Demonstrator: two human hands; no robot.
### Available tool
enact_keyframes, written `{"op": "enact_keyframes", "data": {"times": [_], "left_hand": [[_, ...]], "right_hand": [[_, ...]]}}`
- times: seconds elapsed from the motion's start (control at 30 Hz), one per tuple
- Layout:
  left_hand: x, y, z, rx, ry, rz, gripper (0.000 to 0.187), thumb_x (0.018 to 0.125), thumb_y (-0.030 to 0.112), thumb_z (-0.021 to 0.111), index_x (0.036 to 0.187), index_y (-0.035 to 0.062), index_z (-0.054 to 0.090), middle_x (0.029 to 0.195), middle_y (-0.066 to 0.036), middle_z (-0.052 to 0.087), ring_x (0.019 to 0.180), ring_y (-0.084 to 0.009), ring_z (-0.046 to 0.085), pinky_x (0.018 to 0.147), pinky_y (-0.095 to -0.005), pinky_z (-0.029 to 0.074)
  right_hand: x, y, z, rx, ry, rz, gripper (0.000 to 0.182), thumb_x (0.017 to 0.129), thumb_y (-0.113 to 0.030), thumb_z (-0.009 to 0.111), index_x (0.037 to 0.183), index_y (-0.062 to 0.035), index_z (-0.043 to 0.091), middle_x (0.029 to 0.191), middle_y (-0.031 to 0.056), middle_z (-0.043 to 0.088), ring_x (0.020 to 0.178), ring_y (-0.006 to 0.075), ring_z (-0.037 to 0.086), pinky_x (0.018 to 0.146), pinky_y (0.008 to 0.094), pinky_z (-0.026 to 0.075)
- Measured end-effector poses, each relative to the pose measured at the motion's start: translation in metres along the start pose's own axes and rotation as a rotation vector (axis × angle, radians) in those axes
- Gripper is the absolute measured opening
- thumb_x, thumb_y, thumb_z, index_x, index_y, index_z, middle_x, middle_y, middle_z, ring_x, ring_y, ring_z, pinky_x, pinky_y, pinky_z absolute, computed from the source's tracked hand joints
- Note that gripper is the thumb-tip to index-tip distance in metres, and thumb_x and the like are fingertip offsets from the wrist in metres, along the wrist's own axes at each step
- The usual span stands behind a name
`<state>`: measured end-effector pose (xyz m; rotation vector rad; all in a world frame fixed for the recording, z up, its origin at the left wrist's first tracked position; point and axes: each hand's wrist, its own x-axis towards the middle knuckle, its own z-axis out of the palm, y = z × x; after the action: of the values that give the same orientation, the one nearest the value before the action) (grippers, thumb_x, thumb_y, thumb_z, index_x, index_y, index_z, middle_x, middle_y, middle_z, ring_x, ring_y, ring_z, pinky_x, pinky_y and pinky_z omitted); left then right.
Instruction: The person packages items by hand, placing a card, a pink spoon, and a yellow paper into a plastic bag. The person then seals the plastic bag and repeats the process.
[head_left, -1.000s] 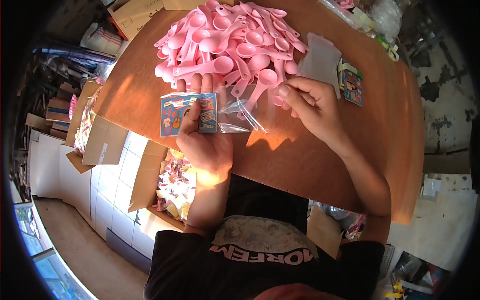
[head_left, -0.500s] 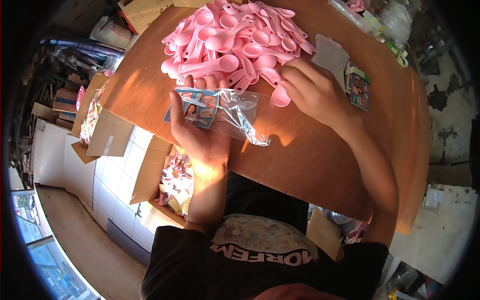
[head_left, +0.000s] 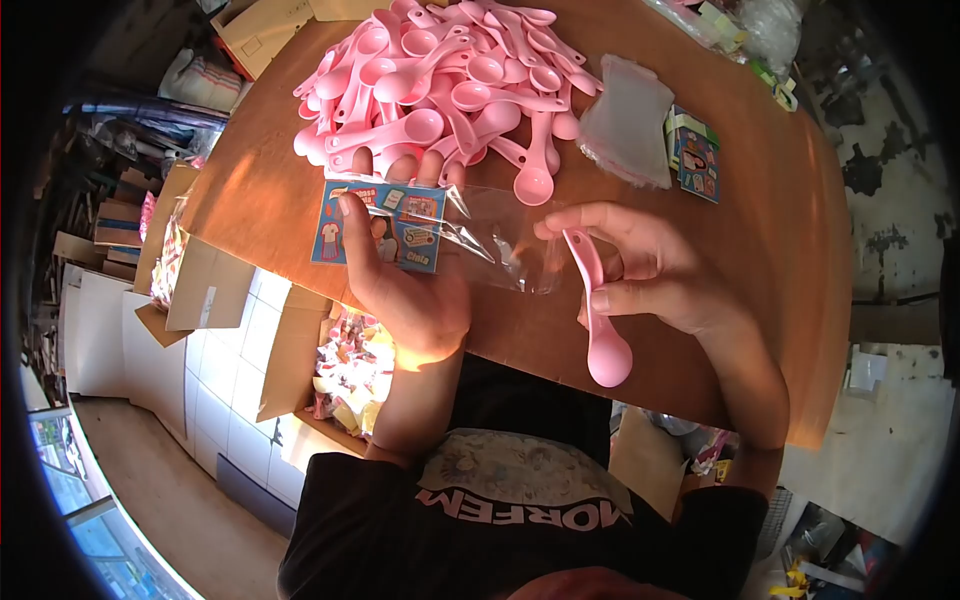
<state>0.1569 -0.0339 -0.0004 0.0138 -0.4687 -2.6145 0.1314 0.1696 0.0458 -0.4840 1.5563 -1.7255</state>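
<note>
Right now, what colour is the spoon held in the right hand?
Plain pink, like the pile of spoons behind; the spoon in the right hand shows best in the head view.

The person wears a black short-sleeved T-shirt [head_left: 500, 540] with pale block lettering across the chest, reading upside down from this view, and above the lettering a pale rounded graphic with a faint pattern. Both forearms are bare from the sleeves onward, with no watch, band or glove. The left hand [head_left: 405, 285] and the right hand [head_left: 640, 270] are bare too, with no rings visible, and short, unpainted fingernails.
</note>
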Motion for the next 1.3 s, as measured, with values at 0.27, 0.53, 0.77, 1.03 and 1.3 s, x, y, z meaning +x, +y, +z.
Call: {"op": "enact_keyframes", "data": {"times": [0.27,0.53,0.77,1.03,1.3], "left_hand": [[-0.002,0.001,-0.006,-0.016,0.109,-0.061,0.047,0.095,0.034,0.051,0.133,0.0073,0.041,0.104,-0.012,0.059,0.099,-0.0261,0.059,0.096,-0.0491,0.046],[0.013,0.017,-0.016,-0.379,0.158,-0.271,0.042,0.094,0.039,0.052,0.116,0.0034,0.046,0.100,-0.011,0.058,0.094,-0.0254,0.059,0.097,-0.0486,0.045],[0.020,0.016,-0.023,-0.451,0.176,-0.337,0.044,0.094,0.040,0.052,0.117,0.0025,0.046,0.102,-0.011,0.057,0.098,-0.0264,0.057,0.097,-0.0486,0.045],[0.007,0.010,-0.013,-0.277,0.061,-0.412,0.049,0.095,0.042,0.049,0.120,0.0000,0.050,0.105,-0.012,0.060,0.103,-0.0266,0.058,0.101,-0.0494,0.040],[0.006,0.006,-0.009,-0.187,0.172,-0.388,0.049,0.095,0.043,0.047,0.121,0.0009,0.050,0.109,-0.011,0.058,0.105,-0.0265,0.056,0.100,-0.0503,0.041]], "right_hand": [[-0.011,-0.024,0.014,-0.058,0.162,-0.032,0.065,0.072,-0.001,0.069,0.132,-0.0004,0.043,0.119,0.0138,0.052,0.085,0.0160,0.062,0.072,0.0295,0.056],[-0.031,-0.001,0.008,-0.599,0.439,-0.525,0.029,0.083,0.003,0.063,0.109,-0.0004,0.052,0.096,0.0140,0.066,0.088,0.0196,0.065,0.072,0.0304,0.055],[-0.031,-0.006,0.003,-1.193,0.090,-1.116,0.019,0.078,0.006,0.064,0.093,-0.0018,0.055,0.099,0.0187,0.065,0.081,0.0302,0.068,0.060,0.0336,0.057],[-0.022,-0.006,0.012,-1.278,0.244,-1.003,0.021,0.075,0.003,0.069,0.093,-0.0061,0.062,0.107,0.0110,0.064,0.086,0.0292,0.066,0.068,0.0335,0.058],[-0.032,-0.006,0.020,-1.512,0.485,-1.013,0.024,0.071,0.000,0.072,0.089,-0.0122,0.065,0.100,0.0056,0.065,0.092,0.0274,0.059,0.078,0.0350,0.054]]}}
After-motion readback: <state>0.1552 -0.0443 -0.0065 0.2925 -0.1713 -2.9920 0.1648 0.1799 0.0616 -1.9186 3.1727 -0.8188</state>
